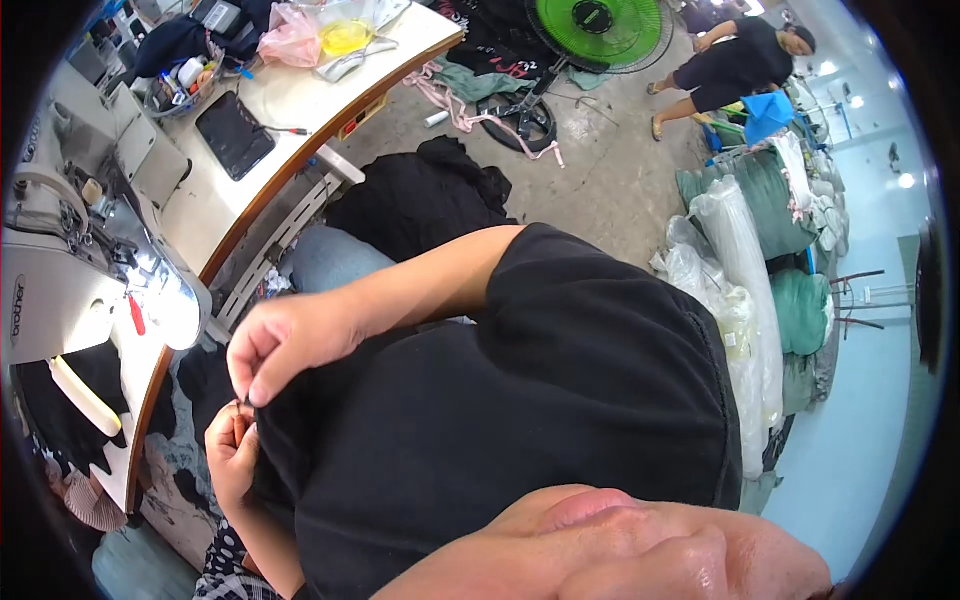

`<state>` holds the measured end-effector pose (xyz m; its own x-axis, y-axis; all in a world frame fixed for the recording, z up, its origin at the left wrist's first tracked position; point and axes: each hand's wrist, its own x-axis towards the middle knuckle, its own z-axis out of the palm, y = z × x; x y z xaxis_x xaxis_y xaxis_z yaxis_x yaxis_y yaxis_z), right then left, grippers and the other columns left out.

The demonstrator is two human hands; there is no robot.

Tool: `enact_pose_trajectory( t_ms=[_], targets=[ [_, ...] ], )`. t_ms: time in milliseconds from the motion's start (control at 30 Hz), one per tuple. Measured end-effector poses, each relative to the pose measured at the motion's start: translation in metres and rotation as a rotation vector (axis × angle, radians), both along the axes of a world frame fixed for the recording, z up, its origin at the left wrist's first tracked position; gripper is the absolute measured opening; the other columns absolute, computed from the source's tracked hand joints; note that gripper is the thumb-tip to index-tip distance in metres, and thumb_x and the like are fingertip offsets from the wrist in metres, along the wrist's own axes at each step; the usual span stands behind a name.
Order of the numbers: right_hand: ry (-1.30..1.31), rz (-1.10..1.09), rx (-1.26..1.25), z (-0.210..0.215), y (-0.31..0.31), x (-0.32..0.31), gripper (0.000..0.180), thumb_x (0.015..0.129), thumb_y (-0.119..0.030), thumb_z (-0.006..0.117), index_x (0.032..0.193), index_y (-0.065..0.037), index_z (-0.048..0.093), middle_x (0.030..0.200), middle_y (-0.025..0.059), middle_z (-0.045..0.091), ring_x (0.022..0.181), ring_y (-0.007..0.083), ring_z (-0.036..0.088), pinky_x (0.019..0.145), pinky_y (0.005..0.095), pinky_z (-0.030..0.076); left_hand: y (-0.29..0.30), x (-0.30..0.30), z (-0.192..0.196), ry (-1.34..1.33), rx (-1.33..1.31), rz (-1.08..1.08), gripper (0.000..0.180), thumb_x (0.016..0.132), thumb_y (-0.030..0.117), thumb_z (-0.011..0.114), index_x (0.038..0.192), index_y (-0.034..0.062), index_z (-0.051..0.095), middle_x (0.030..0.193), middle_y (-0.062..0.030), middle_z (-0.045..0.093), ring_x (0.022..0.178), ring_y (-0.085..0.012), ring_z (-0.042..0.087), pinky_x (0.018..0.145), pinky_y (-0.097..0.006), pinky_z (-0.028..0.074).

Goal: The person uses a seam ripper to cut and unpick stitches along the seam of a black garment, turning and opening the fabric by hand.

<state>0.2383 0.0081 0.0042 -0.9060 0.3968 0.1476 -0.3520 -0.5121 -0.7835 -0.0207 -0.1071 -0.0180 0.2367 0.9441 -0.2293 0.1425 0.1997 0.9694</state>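
My right hand (298, 345), its forearm coming from the upper sleeve, is closed in a pinch, thumb against fingertips. Directly below it, my left hand (232, 462) is also closed, fingers curled and thumb pressed in. Between the two sets of fingertips shows a small bit of black cloth (249, 402), held by both hands. Whether it is the edge of my black T-shirt (430, 410) or a separate piece, I cannot tell. The hands meet in front of my body, beside the lit head of a white sewing machine (175, 300).
A white worktable (200, 220) with a brown edge holds a black phone (235, 135), a basket (185, 85) and a pink bag (290, 38). Black cloth (425, 195) lies heaped beside it. A green fan (598, 30), wrapped rolls (740, 290) and a walking person (735, 65) are farther off.
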Motion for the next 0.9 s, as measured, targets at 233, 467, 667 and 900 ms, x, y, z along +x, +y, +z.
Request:
enact_pose_trajectory(
  t_ms=[233,467,667,900],
  targets=[
    [-0.011,-0.151,0.148,0.017,0.017,0.034,0.01,0.093,-0.012,0.067,0.093,-0.003,0.062,0.099,0.0088,0.063,0.097,0.0202,0.057,0.087,0.0358,0.046,0.016,0.005,0.019,0.289,0.267,-0.133,0.017,0.099,0.011,0.064,0.09,-0.0037,0.064,0.085,-0.0096,0.066,0.08,-0.0202,0.063,0.077,-0.034,0.051],
    [0.188,0.146,0.116,0.011,0.015,0.039,0.016,0.08,-0.012,0.069,0.077,-0.005,0.056,0.079,0.0106,0.057,0.07,0.0182,0.047,0.066,0.0327,0.037,0.016,-0.007,0.036,0.122,0.254,0.116,0.019,0.105,0.015,0.057,0.11,0.0042,0.072,0.081,0.0019,0.062,0.066,-0.0034,0.052,0.059,-0.019,0.04],
    [0.239,0.271,0.152,0.005,0.003,0.033,0.012,0.079,-0.01,0.071,0.077,-0.004,0.062,0.078,0.0106,0.061,0.067,0.0181,0.051,0.063,0.033,0.038,0.034,-0.002,-0.008,0.16,0.632,0.08,0.012,0.098,0.004,0.066,0.108,-0.0002,0.072,0.104,-0.0049,0.069,0.093,-0.0131,0.065,0.082,-0.025,0.051],
    [0.252,0.301,0.171,0.001,-0.006,0.036,0.011,0.08,-0.011,0.071,0.078,-0.004,0.063,0.079,0.0112,0.063,0.067,0.0187,0.053,0.063,0.0337,0.039,0.031,0.002,-0.034,0.23,0.273,-0.317,0.026,0.092,0.013,0.078,0.112,0.0001,0.069,0.111,-0.0048,0.07,0.1,-0.0132,0.063,0.095,-0.027,0.051]
  ],
)
